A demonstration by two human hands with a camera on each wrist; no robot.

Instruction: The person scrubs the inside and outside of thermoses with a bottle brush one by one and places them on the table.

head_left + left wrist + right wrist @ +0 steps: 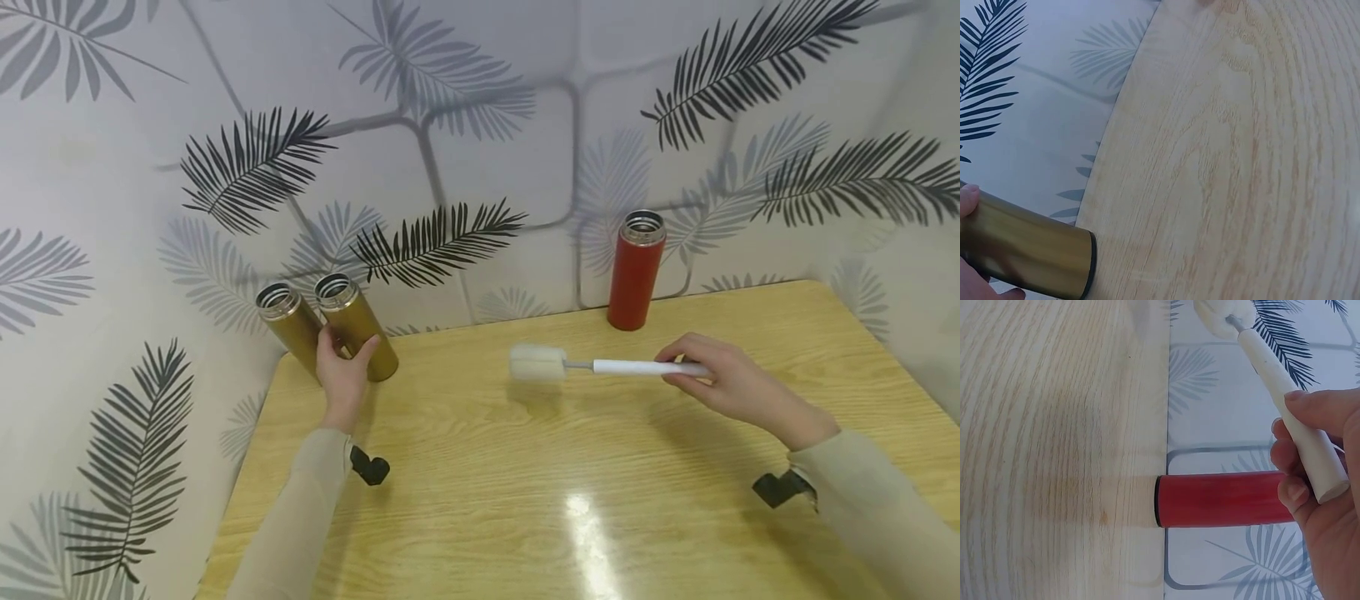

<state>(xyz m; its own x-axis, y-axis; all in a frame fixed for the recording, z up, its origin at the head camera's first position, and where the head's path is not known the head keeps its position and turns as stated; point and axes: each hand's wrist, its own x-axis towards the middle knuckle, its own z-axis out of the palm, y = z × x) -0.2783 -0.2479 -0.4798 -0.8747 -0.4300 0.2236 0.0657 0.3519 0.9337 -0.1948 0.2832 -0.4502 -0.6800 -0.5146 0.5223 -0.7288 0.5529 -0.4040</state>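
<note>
My left hand grips a gold bottle, thumb on one side and fingers on the other. This bottle stands lidless; its lower part fills the bottom left corner of the left wrist view. A second open gold bottle is just left of it, partly behind the hand. My right hand holds a sponge bottle brush by its white handle, level above the table. The brush's pale sponge head points left. In the right wrist view, thumb and curled fingers wrap the handle.
A red bottle, also without a lid, stands by the wall at the table's back right. Patterned leaf wallpaper rises along the back edge of the wooden table. Black wrist mounts stick out from both sleeves.
</note>
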